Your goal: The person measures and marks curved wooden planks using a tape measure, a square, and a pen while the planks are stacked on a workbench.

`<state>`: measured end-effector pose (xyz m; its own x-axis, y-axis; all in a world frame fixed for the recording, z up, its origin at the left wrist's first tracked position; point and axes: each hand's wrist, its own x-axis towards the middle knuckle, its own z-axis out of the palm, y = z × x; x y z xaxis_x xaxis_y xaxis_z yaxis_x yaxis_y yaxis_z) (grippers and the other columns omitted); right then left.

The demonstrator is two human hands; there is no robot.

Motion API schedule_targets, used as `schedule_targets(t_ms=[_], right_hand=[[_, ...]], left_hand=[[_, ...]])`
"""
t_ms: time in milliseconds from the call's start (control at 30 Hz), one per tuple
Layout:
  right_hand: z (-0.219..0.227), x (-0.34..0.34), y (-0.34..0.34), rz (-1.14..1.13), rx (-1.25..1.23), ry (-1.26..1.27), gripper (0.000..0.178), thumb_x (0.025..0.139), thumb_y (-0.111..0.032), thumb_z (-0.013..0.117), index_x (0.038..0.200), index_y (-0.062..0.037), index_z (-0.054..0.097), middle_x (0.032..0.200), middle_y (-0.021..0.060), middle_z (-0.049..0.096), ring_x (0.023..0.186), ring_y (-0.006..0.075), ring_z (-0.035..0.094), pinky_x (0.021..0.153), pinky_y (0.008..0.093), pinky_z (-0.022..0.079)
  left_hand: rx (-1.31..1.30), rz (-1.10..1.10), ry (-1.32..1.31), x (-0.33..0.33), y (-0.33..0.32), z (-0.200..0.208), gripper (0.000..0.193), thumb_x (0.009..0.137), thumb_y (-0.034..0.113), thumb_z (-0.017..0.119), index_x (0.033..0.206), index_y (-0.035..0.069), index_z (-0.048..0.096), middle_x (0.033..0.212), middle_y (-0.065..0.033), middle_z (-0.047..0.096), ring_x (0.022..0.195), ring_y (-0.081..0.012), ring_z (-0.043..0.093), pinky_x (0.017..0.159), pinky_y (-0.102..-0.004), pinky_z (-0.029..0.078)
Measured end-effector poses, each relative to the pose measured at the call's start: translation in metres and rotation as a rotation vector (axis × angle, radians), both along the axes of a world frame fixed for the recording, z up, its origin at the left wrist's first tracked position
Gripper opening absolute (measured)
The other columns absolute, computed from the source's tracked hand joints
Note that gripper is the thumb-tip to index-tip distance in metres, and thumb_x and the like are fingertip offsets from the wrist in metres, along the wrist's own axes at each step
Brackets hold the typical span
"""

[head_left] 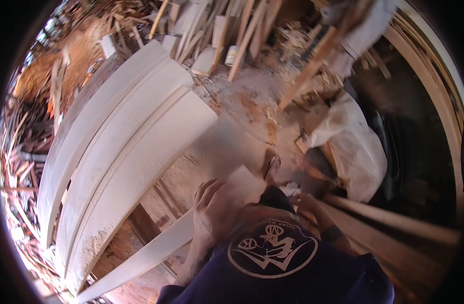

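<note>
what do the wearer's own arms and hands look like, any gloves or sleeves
Both the left hand and right hand look ungloved. The left forearm is bare; the right forearm has a dark band around it, blurred. The dark blue shirt bears a pale oval print.

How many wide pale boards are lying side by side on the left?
3: the far-left board, the middle board, and the right board, nearest the left hand. More may be hidden underneath.

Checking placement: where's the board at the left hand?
Head view: the board slants from lower left to centre, under the left hand, right of the curved panels.
</note>
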<state>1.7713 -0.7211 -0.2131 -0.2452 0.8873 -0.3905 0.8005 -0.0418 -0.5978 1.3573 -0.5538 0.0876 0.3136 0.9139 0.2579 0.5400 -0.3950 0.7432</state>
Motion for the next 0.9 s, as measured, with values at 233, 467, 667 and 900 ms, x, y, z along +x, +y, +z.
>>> schedule_targets(t_ms=[233,467,667,900], right_hand=[[-0.043,0.14,0.246,0.269,-0.194,-0.143,0.018,0.088,-0.024,0.067,0.096,-0.0093,0.074,0.093,0.0085,0.073,0.09,0.0281,0.071,0.076,0.0422,0.055],[-0.046,0.167,0.571,0.031,-0.192,-0.096,0.023,0.097,-0.029,0.067,0.1,-0.0063,0.069,0.078,0.0046,0.069,0.077,0.0175,0.071,0.062,0.0354,0.053],[0.027,-0.018,0.758,-0.172,-0.583,0.325,0.023,0.101,-0.031,0.064,0.102,-0.0084,0.068,0.088,0.0043,0.072,0.08,0.0179,0.072,0.07,0.0345,0.058],[0.014,-0.198,0.892,0.23,-0.625,0.372,0.027,0.102,-0.033,0.065,0.102,-0.0067,0.069,0.092,0.0062,0.073,0.081,0.0198,0.073,0.073,0.0362,0.059]], left_hand=[[-0.386,0.682,-0.074,0.024,0.028,-0.032,0.025,0.093,0.012,0.07,0.115,0.001,0.072,0.117,-0.0151,0.072,0.102,-0.0261,0.072,0.081,-0.0402,0.06],[-0.409,1.131,0.011,0.056,0.065,-0.02,0.025,0.1,0.016,0.063,0.113,-0.004,0.072,0.108,-0.0176,0.074,0.101,-0.0273,0.071,0.093,-0.0386,0.052],[-0.337,1.157,-0.743,0.142,0.16,-0.003,0.029,0.099,0.014,0.062,0.117,-0.006,0.069,0.112,-0.0152,0.074,0.108,-0.0248,0.068,0.098,-0.037,0.051],[-0.603,0.753,-0.795,0.104,0.345,-0.025,0.031,0.094,0.018,0.071,0.119,-0.001,0.072,0.121,-0.0196,0.073,0.117,-0.0333,0.068,0.103,-0.0405,0.05]])
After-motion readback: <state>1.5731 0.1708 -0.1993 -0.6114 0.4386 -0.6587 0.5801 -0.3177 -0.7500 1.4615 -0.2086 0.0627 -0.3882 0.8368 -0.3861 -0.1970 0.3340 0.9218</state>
